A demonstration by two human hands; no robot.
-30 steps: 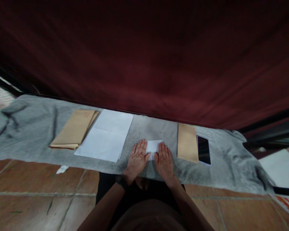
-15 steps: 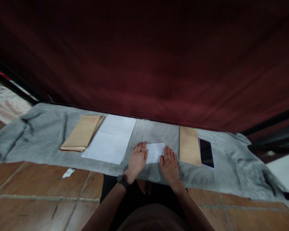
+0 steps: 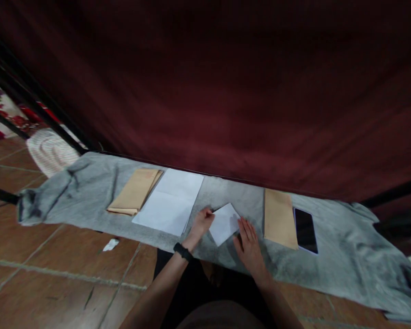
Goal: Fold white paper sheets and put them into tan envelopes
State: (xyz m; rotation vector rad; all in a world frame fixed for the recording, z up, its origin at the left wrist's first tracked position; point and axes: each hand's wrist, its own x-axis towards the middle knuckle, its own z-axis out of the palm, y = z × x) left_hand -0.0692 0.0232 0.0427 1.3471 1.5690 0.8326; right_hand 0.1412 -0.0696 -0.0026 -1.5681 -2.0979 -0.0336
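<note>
Small paper [image 3: 223,225] sits slantwise on grey cloth [image 3: 238,194], lower centre of frame. Left hand [image 3: 202,223]: fingers curled, clamped on paper's left corner. Right hand [image 3: 251,249]: fingers straight, side by side, thumb apart, tips at its right corner. White sheets [image 3: 169,203] and brown stack [image 3: 134,189] left of centre; brown sheet [image 3: 279,219] beside phone [image 3: 306,230], lower right.

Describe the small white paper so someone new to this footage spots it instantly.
Start at the long grey cloth below the dark red drape. On it, between the left hand and right hand, lies the small white paper. Unlike the large white sheets to its left, it is far smaller, one corner pointing toward the drape.
</note>
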